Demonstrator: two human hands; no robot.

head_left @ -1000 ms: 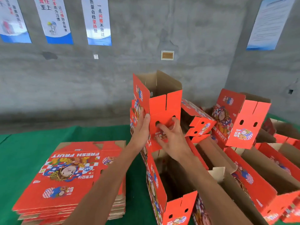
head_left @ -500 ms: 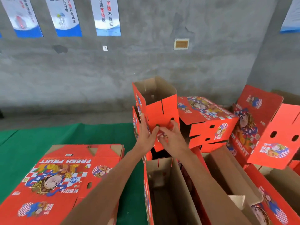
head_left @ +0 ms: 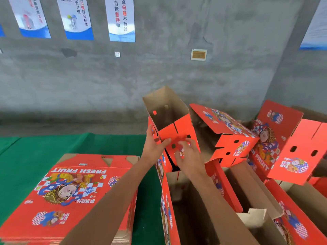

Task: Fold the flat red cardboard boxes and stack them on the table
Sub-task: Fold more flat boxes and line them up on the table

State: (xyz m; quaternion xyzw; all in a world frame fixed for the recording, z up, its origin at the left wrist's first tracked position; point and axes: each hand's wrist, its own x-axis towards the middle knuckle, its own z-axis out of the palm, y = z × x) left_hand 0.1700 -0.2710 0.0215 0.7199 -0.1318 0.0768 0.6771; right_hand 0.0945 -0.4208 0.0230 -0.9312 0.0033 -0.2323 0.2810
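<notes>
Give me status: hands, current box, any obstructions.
Left hand and right hand both on the folded box, open end up. Flat stack waits at left. Folded boxes crowd the right.

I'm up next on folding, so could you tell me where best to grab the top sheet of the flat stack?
Probably by the near right edge of the flat stack, coming from the right: it lies flat on the green table, so only edges give purchase, and that side sits nearest the folded boxes.

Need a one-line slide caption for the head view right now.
Both hands, left and right, steady a folded red box atop the stack.
</notes>
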